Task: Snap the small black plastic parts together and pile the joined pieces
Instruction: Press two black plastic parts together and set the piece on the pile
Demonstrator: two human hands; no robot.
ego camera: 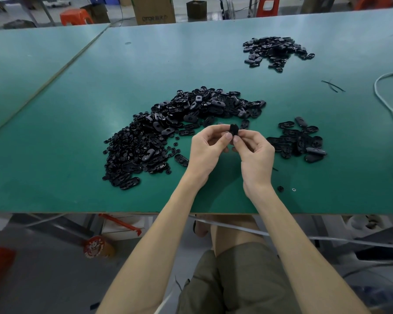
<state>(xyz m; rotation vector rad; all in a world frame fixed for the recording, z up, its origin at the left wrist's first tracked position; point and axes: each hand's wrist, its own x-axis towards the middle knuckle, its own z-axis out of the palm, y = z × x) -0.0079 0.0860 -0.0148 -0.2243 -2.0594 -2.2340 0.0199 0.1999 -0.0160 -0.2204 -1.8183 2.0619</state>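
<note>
Left hand (205, 152) and right hand (254, 150) together pinch one oval black plastic part (233, 130), held just in front of the loose-parts heap (168, 132). Risk: uneven thumb pressure could misalign the halves, so the part slips free unsnapped. Cardboard box (154, 10) beyond the heap reads "OTOR"; remaining characters illegible.

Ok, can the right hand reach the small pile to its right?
Probably yes: the small pile lies close beside the right hand, only bare table between, though it and the left hand pinch a black part.
</note>
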